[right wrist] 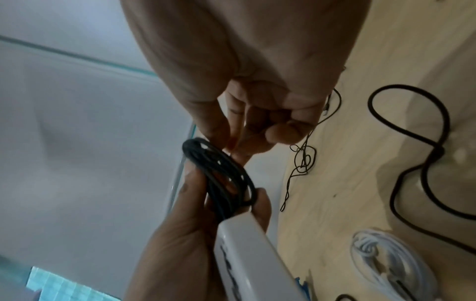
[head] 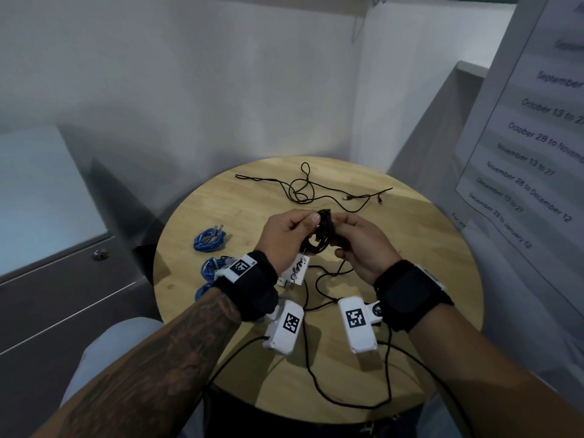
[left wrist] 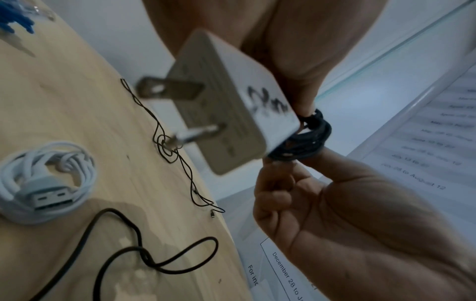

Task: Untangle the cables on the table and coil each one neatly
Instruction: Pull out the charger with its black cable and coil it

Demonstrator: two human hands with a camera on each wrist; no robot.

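Note:
My left hand [head: 308, 230] grips a small coil of black cable [head: 322, 230] above the middle of the round wooden table [head: 252, 213]. A white wall charger [head: 295, 270] with writing on it hangs from that coil, prongs out [left wrist: 180, 91]. My right hand [head: 338, 232] pinches the coil's other side with its fingertips [right wrist: 233, 144]. The coil [right wrist: 219, 175] lies across the left palm under the thumb. A thin black cable [head: 303, 188] lies loose and looped at the table's far side.
Blue cable bundles [head: 208, 240] lie on the left of the table. A coiled white USB cable [left wrist: 43, 183] and a thick black cable [left wrist: 123, 250] with a loop lie under the hands. A wall with a printed sheet [head: 537, 147] stands close on the right.

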